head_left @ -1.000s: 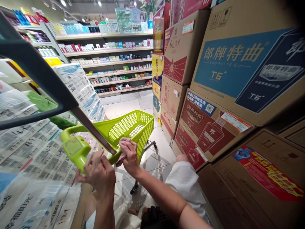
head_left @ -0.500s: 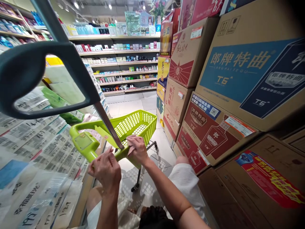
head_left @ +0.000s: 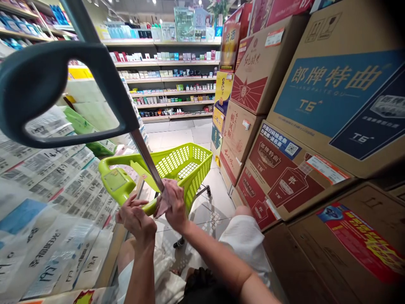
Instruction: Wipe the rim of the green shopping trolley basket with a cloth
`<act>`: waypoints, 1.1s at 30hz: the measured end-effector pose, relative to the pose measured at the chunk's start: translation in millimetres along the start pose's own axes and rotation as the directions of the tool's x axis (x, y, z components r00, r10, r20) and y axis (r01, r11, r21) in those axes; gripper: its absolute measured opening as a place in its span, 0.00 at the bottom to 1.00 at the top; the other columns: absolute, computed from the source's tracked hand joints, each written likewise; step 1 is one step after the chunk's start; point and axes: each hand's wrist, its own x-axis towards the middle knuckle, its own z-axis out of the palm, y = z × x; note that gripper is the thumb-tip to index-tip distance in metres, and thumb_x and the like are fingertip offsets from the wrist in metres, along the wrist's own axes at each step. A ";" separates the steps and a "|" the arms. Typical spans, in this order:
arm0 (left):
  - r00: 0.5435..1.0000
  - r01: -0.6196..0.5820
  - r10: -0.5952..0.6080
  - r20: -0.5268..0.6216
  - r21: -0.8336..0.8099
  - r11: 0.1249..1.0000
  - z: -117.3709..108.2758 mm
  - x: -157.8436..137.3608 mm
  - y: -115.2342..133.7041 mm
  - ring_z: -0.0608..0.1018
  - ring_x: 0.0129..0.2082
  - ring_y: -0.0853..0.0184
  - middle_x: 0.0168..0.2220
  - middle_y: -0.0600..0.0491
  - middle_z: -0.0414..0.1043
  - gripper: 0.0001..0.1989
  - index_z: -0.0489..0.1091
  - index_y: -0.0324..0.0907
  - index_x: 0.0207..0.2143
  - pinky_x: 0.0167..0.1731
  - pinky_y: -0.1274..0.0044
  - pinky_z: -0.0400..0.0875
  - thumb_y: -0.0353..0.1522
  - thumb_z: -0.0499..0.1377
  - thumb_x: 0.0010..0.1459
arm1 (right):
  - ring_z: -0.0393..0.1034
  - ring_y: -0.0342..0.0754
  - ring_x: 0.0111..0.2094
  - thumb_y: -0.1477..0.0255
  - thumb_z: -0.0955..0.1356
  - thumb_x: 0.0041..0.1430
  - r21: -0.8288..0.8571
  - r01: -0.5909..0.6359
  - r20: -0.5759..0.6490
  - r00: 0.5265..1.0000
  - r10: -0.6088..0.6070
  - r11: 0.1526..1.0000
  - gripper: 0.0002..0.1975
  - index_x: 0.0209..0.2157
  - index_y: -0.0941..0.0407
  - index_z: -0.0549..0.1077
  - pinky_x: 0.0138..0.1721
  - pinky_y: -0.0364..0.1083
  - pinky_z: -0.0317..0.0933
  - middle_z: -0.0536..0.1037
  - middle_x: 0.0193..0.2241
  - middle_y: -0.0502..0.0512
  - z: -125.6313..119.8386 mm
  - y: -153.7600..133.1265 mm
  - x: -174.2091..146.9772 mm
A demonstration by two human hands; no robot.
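Observation:
A lime-green shopping cart (head_left: 186, 169) with a perforated basket stands in front of me, tilted in view. My left hand (head_left: 138, 219) curls over the near side of its handle (head_left: 149, 207). Bunched in my right hand (head_left: 177, 211) is a pinkish cloth (head_left: 165, 202), pressed on the handle just right of my left hand. My right fingers are partly covered by the cloth. A metal pole (head_left: 144, 154) with a dark grey loop grip (head_left: 79, 137) crosses the upper left view, its lower end meeting the cart handle area beside the cloth.
Stacked liquor cartons (head_left: 303, 181) rise close on the right. Wrapped paper packs (head_left: 72, 181) with handwritten prices line the left. Shelves of small boxed goods (head_left: 171, 78) stand across the far end, beyond a tiled floor (head_left: 171, 137). My knees show below the cart.
My right hand and the cloth have slid left along the handle, closer to my left hand. My left hand's fingers have loosened slightly. The whole view has shifted a little.

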 end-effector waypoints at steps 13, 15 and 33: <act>0.976 -0.059 0.052 0.211 0.030 0.998 2.5 -25.2 40.3 0.72 0.43 0.58 0.40 0.45 0.76 0.25 0.69 0.41 0.46 0.56 0.61 0.50 0.42 0.36 0.69 | 0.57 0.58 0.67 0.75 0.56 0.68 -0.068 -0.298 -0.243 0.931 0.274 0.952 0.29 0.69 0.54 0.59 0.65 0.66 0.55 0.66 0.62 0.67 17.8 40.9 -81.3; 0.966 -0.075 0.069 0.250 0.017 0.997 5.2 -28.1 47.3 0.72 0.44 0.57 0.42 0.45 0.75 0.24 0.69 0.41 0.47 0.55 0.61 0.50 0.41 0.37 0.69 | 0.59 0.57 0.66 0.76 0.55 0.68 -0.063 -0.455 -0.287 0.861 0.420 0.888 0.28 0.68 0.56 0.60 0.64 0.65 0.57 0.68 0.61 0.68 20.7 56.5 -98.9; 0.963 -0.115 0.136 0.233 -0.098 0.988 34.3 -6.0 13.9 0.66 0.59 0.55 0.52 0.38 0.69 0.34 0.64 0.38 0.56 0.63 0.58 0.52 0.48 0.30 0.69 | 0.70 0.54 0.56 0.74 0.63 0.62 0.098 -0.127 -0.120 0.983 0.138 0.987 0.20 0.55 0.51 0.73 0.61 0.59 0.61 0.78 0.50 0.58 -57.9 2.0 -3.0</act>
